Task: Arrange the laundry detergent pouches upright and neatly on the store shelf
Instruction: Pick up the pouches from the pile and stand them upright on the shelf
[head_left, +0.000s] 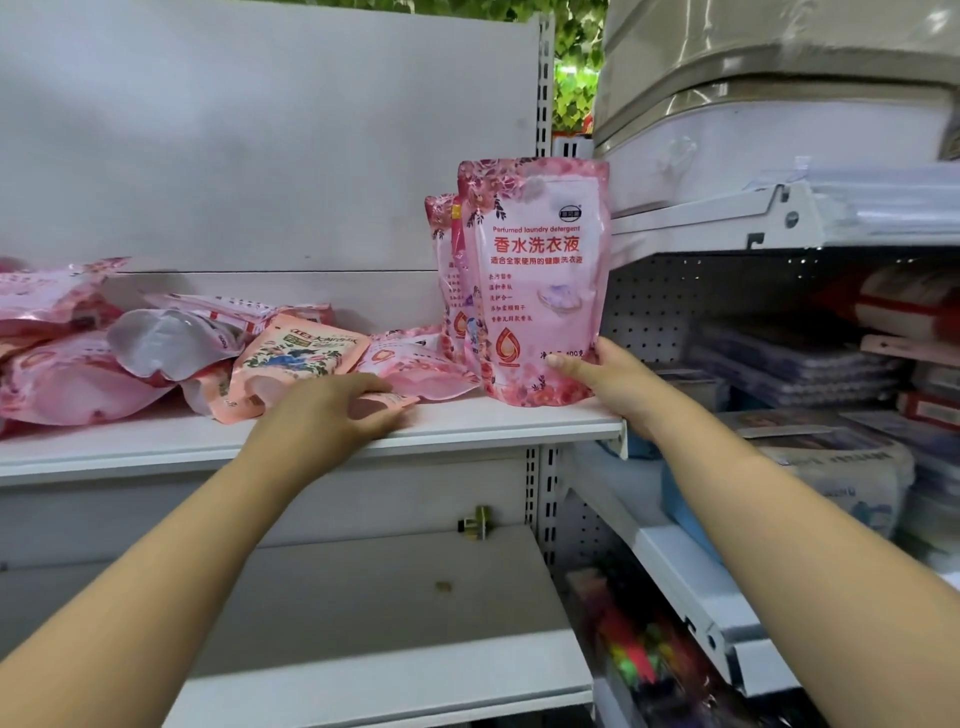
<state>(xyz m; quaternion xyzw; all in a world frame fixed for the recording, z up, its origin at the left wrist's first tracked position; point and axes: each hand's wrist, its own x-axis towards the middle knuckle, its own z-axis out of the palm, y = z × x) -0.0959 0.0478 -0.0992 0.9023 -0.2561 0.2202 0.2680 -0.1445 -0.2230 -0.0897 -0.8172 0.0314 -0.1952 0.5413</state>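
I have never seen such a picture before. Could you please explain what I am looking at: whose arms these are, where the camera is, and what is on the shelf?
There is no machine here. A person wears a camera on the head, so it looks forward and down at their own two arms.

In front is a white store shelf. At its right end a pink detergent pouch stands upright, with more behind it. The right hand holds its lower corner, thumb on the front. To the left, other pouches lie flat in a heap. The left hand rests on a peach-coloured pouch lying near the shelf edge; its fingers look fairly straight.

The lower shelf is below.
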